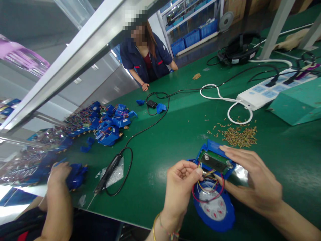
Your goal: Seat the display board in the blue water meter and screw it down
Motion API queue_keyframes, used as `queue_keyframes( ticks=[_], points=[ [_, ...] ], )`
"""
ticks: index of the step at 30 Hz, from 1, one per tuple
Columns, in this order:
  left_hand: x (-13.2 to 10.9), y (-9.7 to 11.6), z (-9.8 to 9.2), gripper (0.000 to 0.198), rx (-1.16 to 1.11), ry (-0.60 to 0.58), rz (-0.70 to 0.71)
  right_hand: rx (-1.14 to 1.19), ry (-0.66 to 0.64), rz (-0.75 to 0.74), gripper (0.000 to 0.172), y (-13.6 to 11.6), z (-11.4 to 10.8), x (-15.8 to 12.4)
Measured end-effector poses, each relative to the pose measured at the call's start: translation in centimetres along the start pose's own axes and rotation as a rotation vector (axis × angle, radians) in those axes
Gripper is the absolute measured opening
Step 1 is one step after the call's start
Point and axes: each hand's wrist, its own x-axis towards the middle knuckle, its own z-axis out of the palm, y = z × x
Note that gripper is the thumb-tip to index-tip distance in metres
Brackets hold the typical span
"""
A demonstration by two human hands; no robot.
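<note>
A blue plastic device housing [227, 214] lies near the table's front edge, its round end towards me with a pale disc [213, 204] on it. Its upper box part stands open and shows a circuit board [213, 162]. Red, yellow and dark wires [208, 201] loop out over the disc. My left hand [182, 182] pinches some of these wires at the box's left edge between thumb and fingers. My right hand [253, 180] grips the housing from the right, fingers on its top edge and thumb below.
Loose brass screws [239, 135] are spread beyond the housing. A black electric screwdriver [109, 174] with its cord lies left. Blue wired assemblies [109, 129] are piled farther left, near a co-worker's arm [59, 194]. A power strip [263, 92] and green bin [296, 102] stand right. Another person [147, 57] is opposite.
</note>
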Motion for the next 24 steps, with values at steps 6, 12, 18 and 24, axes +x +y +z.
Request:
queue_keyframes(
  ticks=[6, 12, 18, 24],
  points=[
    [0.4, 0.4, 0.0, 0.024, 0.043, -0.067, -0.029, 0.000, -0.009, 0.004, 0.057, -0.1, 0.0, 0.0],
    [1.0, 0.4, -0.7, 0.028, 0.085, -0.096, -0.045, -0.015, -0.006, -0.005, 0.052, 0.0, 0.2, 0.1],
    [1.8, 1.4, -1.5, 0.039, -0.009, -0.189, -0.229, -0.009, -0.030, -0.015, 0.055, 0.1, 0.1, 0.1],
    [2.5, 2.1, -1.9, 0.041, -0.047, -0.246, -0.342, -0.006, -0.017, -0.020, 0.057, 0.2, 0.0, 0.1]
  ],
)
